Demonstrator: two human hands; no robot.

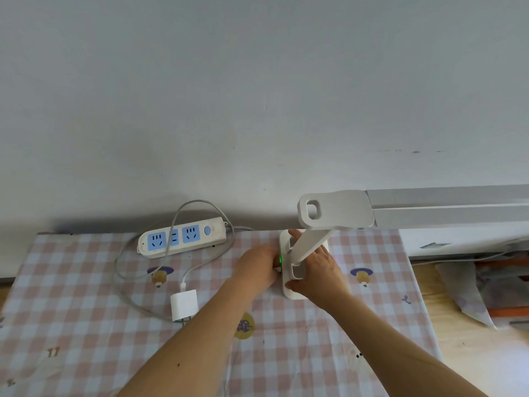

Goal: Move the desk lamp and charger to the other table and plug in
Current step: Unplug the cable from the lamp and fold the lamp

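Your left hand [257, 265] has its fingers curled in against the left edge of the desk lamp [310, 243], right at the small green light [280, 258]. Whether they pinch a plug there or only press the edge I cannot tell, because the knuckles cover the spot. Your right hand [317, 270] holds the lamp's base [284, 242] from the 3 o'clock side, with the fingers laid across it past the stem and the thumb hooked round the near corner. The base stands flat on the desk [86, 296], and its long axis runs 12 to 6.

From your left hand the charger [184, 305] lies at about 8 o'clock, well apart and flat on the checked cloth. Its prongs point toward 6 and its white cable [187, 275] leaves toward 12. It sits in no socket. The power strip [183, 237] is at about 10 o'clock from that hand, its length running roughly 8 to 2, and every socket that shows is free. I judge that plugging in the charger falls to your left hand (the nearer one by far), and the block must be turned so its prongs face the strip.

The lamp's head [336, 209] overhangs the base at 12. I cannot say whether the long pale bar running off toward 3 belongs to it. The cable's far end is hidden under your forearm.
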